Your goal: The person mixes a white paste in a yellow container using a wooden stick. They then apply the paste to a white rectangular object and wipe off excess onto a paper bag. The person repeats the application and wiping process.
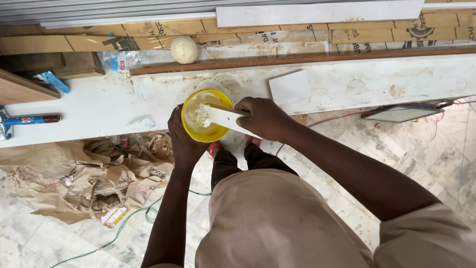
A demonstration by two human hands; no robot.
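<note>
While the left hand is steadying a small yellow bowl at the near edge of a stained white surface, its fingers are curling around the bowl's left wall, and the right hand, just right of the bowl, is closing its fingers tightly over a flat white scraper whose blade is reaching across the rim into a lump of pale paste. Judging by the paste clinging in clumps to the bowl's far side, the mixing is looking under way rather than finished; nothing on the surface near the bowl is showing fresh paste spread on it yet. Beyond the bowl, a pale rounded ball is sitting against cardboard strips, and a small white tile piece is lying just right of the bowl. Well to the left of the bowl, a blue-handled tool is resting on the surface, with crumpled brown paper lying on the marble floor below and left of the bowl. How much paste is lying at the bowl's bottom is hard to make out, the scraper's grip is hidden inside the right hand, and the blue-handled tool is being cut off by the left edge of the view
</note>
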